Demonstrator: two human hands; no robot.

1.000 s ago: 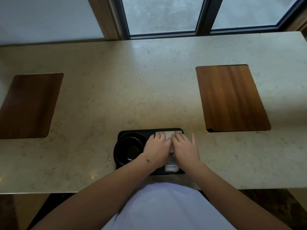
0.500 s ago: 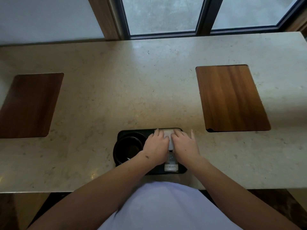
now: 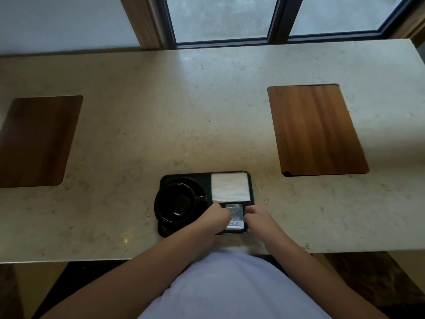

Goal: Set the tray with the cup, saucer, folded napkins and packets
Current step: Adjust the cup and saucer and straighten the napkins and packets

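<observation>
A black tray lies at the near edge of the stone counter. On its left half a black cup stands on a black saucer, handle to the right. A white folded napkin fills the tray's far right part. Below it lies a small printed packet. My left hand touches the packet's left edge with curled fingers. My right hand touches its right edge. Whether either hand grips the packet is unclear.
The pale stone counter holds two inset wooden panels, one at the left and one at the right. A dark-framed window runs along the far edge. The counter's near edge is just below the tray.
Both hands have drawn back from the napkin toward me and now flank the packet. The napkin lies uncovered and flat.
</observation>
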